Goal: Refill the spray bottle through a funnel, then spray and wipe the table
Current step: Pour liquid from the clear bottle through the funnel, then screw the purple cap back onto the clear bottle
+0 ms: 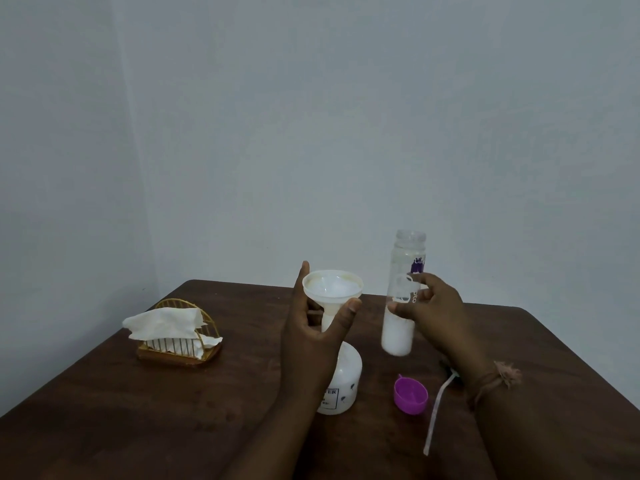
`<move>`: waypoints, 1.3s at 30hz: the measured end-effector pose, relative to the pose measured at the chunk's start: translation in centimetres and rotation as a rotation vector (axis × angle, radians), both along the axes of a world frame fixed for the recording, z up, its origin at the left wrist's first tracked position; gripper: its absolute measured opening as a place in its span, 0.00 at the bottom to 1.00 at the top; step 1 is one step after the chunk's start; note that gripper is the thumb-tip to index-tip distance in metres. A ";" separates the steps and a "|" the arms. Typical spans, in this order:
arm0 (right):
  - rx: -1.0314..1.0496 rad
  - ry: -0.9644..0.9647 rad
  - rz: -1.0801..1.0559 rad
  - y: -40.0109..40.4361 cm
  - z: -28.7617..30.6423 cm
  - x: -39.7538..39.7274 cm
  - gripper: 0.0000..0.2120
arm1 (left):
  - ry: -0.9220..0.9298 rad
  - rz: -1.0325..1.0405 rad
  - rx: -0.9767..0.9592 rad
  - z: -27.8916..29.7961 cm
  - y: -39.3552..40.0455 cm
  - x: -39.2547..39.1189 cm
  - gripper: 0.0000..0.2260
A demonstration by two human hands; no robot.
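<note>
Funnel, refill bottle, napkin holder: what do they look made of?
Funnel: likely plastic, matte and milky, light glowing through its bowl.
Refill bottle: clear glossy plastic, probably; white liquid shows through.
Napkin holder: thin gold wire, seemingly metal, on a brown base, perhaps wood.

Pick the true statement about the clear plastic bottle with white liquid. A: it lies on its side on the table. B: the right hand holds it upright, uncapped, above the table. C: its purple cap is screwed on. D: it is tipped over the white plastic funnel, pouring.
B: the right hand grips the clear plastic bottle upright, its mouth open, while the purple cap lies on the table.
</note>
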State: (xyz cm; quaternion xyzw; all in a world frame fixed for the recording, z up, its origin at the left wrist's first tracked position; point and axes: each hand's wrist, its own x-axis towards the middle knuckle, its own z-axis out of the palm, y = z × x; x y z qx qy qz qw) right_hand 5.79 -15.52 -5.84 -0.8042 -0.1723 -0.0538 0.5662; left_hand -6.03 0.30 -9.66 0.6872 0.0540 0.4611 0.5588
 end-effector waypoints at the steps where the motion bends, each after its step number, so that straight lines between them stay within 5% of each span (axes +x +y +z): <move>1: -0.001 0.011 -0.002 0.1 -0.6 0.3 0.30 | 0.000 -0.003 -0.002 0.0 0.0 0.0 0.41; 18: -0.105 0.083 -0.082 1.5 -2.6 -0.3 0.30 | -0.017 0.017 0.006 -0.2 0.0 0.1 0.41; 23: -0.140 0.072 -0.179 0.9 -0.6 -1.6 0.52 | -0.015 0.024 0.007 -0.2 -0.1 0.0 0.41; 26: -0.134 0.024 -0.238 0.2 -0.1 -2.6 0.55 | -0.005 0.026 0.006 -0.2 0.0 -0.1 0.42; 29: -0.148 0.042 -0.239 -0.8 -0.1 -3.2 0.42 | -0.006 0.018 0.013 -0.1 0.0 -0.1 0.42; 32: -0.469 0.042 -0.122 -1.0 -0.8 -4.6 0.19 | 0.004 0.036 0.009 -0.4 0.2 -0.2 0.44; 35: -0.799 -0.021 -0.039 -0.8 -2.7 -5.4 0.26 | 0.030 0.086 0.014 -0.4 0.3 -0.2 0.46; 39: -1.033 0.054 -0.022 -1.0 -3.7 -6.5 0.19 | 0.033 0.136 0.014 -0.7 0.0 -0.4 0.47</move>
